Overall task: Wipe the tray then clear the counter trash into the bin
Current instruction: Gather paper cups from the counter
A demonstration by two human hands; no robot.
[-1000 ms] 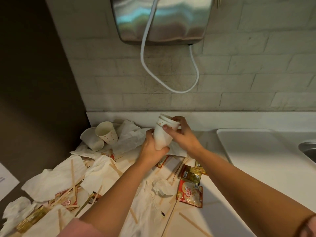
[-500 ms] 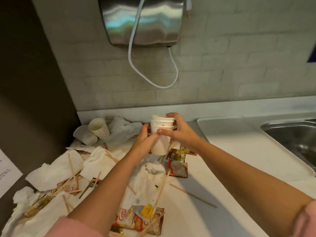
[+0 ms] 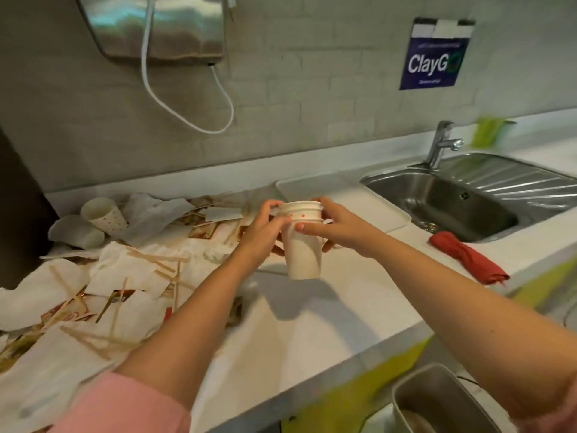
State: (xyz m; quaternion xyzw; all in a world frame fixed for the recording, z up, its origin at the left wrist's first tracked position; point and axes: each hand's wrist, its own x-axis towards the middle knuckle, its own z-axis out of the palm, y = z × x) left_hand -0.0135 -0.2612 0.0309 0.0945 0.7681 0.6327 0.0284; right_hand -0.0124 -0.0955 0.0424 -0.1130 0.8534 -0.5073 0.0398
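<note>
Both hands hold a stack of white paper cups [image 3: 304,245] with red dots, above the white counter [image 3: 312,332]. My left hand [image 3: 265,231] grips its left side and my right hand [image 3: 335,226] wraps its right side near the rim. Behind the cups lies the white tray [image 3: 384,210], partly hidden by my hands. Left of my arms the counter is littered with crumpled napkins [image 3: 125,270], wooden stir sticks [image 3: 156,260], sachets, and two paper cups [image 3: 103,214] on their sides. The grey metal bin [image 3: 437,398] stands on the floor at the lower right.
A steel sink [image 3: 452,201] with a tap [image 3: 440,142] sits right of the tray. A red cloth [image 3: 465,254] lies on the counter's front edge by the sink. A steel dispenser [image 3: 156,26] with a white cord hangs on the tiled wall.
The view has swung right, bringing the sink, the red cloth and the bin into sight. My hands carried the cup stack rightward, away from the litter pile.
</note>
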